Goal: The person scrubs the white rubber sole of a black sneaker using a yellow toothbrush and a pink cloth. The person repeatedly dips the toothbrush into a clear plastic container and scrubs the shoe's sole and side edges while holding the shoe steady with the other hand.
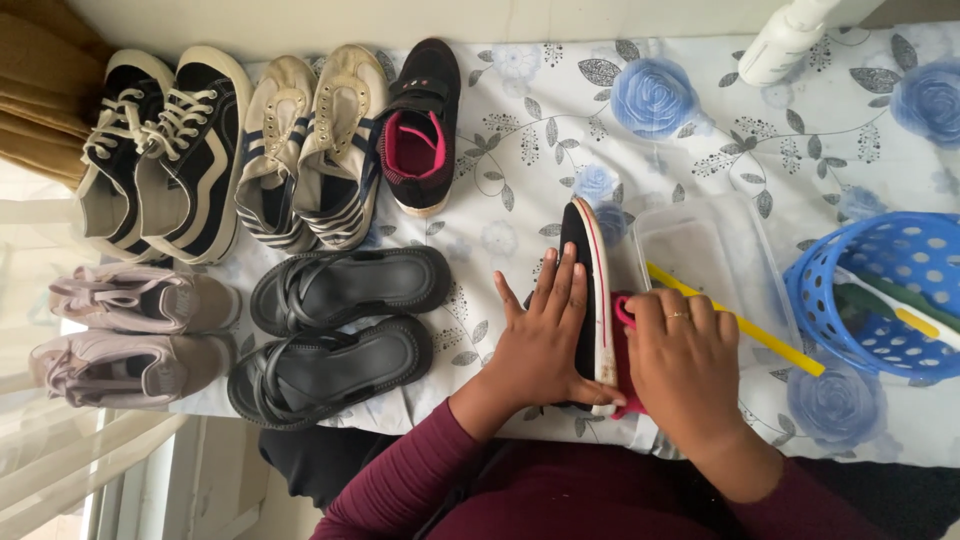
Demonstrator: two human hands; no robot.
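A black shoe (581,250) with a white sole edge and pink lining lies on its side on the flowered tablecloth (560,140). My left hand (545,335) rests flat on the shoe's black side, fingers spread, thumb at the sole. My right hand (685,355) is closed over a pink thing (623,310) pressed against the shoe's sole; what the pink thing is I cannot tell. A ring sits on one finger of that hand.
Left of the shoe lie black sandals (335,330), pale pink sneakers (130,330), black-and-white sneakers (165,150), cream striped shoes (315,145) and a matching black-pink shoe (420,125). A clear plastic tub (715,250), yellow stick (770,340), blue perforated basket (880,290) and white bottle (785,40) stand right.
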